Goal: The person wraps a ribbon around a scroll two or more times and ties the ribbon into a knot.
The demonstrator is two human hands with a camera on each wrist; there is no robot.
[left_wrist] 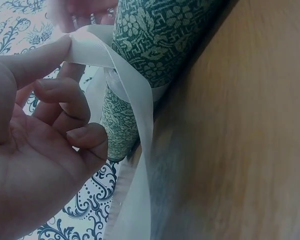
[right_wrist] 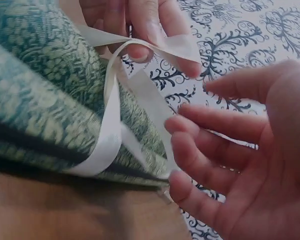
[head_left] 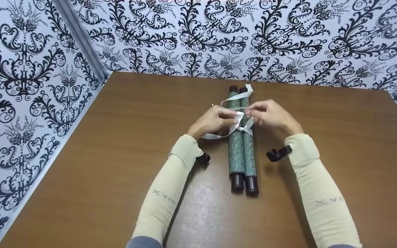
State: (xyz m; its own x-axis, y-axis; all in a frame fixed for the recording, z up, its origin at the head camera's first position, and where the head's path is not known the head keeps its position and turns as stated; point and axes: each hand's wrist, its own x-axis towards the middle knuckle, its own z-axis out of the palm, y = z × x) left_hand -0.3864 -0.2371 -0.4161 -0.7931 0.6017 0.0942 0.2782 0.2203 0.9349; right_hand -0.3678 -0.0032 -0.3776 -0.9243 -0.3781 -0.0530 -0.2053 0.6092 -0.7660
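Observation:
A scroll (head_left: 236, 155) lies lengthwise on the table as two parallel rolls covered in green patterned cloth, with dark knobs (head_left: 252, 185) at the ends. White ribbon (left_wrist: 142, 100) wraps both rolls and crosses near their middle, and its loose ends trail to the left and toward the far knobs. My left hand (head_left: 210, 120) pinches a loop of the ribbon between thumb and forefinger just above the rolls. Close beside the ribbon, my right hand (right_wrist: 245, 155) has its fingers loosely bent, thumb apart from them, holding nothing in the right wrist view.
The brown wooden table (head_left: 115, 165) extends to both sides of the scroll. White walls (head_left: 198, 38) with black scrollwork stand behind it and at the left. A black wrist mount (head_left: 279, 153) juts inward from the right sleeve.

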